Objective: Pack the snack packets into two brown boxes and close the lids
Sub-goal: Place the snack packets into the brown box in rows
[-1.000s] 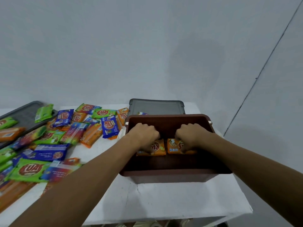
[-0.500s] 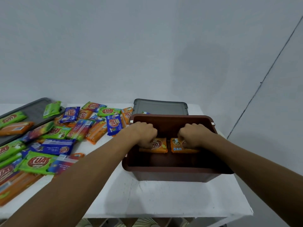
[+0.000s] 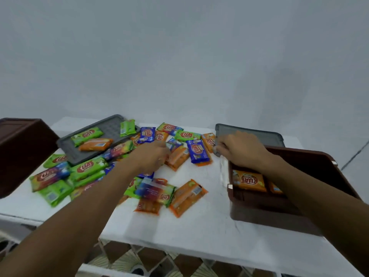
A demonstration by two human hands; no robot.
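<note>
- Two bare hands reached out over the white table; the left hand, blurred, hung low over the heap of loose snack packets, its fingers curled down right beside an orange packet; whether it pinched anything could not be told.
- The right hand was above the far left corner of the open brown box, its fingertips bent down at the near corner of a grey lid; whether they gripped that corner or merely touched it could not be told.
- Inside that box lay two orange packs side by side; the left pack showed its label in full, while the right pack was partly hidden under the right forearm.
- The grey lid lay flat on the table behind the box.
- A blue packet lay between the two hands; more green, orange and blue ones spread leftward across the table.
- Farther left a second grey lid lay flat, carrying a green packet, an orange one and a small green one at its far edge.
- At the left edge of the view stood a second brown box; only its side showed.
</note>
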